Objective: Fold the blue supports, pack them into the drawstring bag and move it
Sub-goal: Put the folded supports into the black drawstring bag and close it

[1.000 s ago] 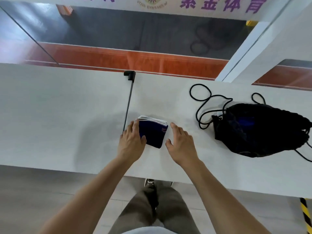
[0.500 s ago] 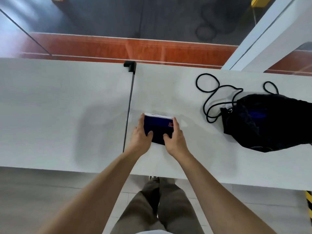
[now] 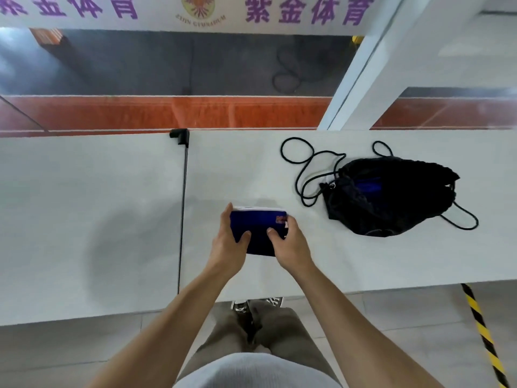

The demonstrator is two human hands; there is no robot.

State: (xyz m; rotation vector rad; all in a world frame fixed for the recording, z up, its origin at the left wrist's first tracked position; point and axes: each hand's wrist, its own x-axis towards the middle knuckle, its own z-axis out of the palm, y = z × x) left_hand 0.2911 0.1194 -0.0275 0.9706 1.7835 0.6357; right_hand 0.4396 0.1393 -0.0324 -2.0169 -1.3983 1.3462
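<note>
Both hands grip one folded blue support (image 3: pixel 258 233) from opposite ends. The left hand (image 3: pixel 228 245) wraps the left end, thumb pressed on top and fingers curled behind the far edge. The right hand (image 3: pixel 289 246) clasps the right end the same way, thumb on top near the middle, fingers around the far right corner beside a small red mark. The support is a compact, dark blue rectangle with a white edge along its far side; whether it rests on the white surface (image 3: pixel 98 219) or is lifted just off it cannot be told. Well apart to the right lies the black bag (image 3: pixel 391 197), slumped on the surface, with blue fabric showing inside its mouth. Its black cord (image 3: pixel 300 161) loops loosely across the surface to the bag's left.
</note>
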